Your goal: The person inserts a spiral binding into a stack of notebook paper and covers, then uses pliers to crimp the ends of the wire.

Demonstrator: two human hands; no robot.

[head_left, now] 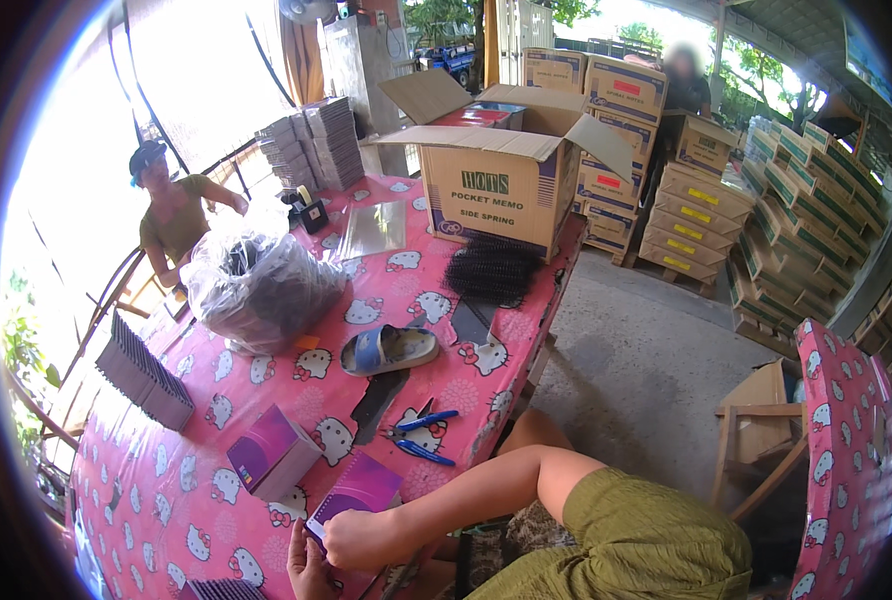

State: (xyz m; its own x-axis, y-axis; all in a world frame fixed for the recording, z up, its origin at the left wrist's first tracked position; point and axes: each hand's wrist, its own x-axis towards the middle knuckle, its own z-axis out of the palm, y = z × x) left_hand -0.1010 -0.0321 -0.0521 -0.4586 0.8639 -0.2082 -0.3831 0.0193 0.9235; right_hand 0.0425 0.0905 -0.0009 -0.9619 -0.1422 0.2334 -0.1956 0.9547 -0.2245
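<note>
The left hand pinches the near end of a flat, glossy purple notebook at the pink patterned table cover's near side; the right hand curls closed over it, its hold hidden. Farther off lie blue-handled pliers.

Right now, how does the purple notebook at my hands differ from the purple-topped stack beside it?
The purple notebook looks thin, while the purple-topped stack is much thicker. Your left hand and right hand are at the notebook; neither touches the stack. Both show purple covers.
</note>
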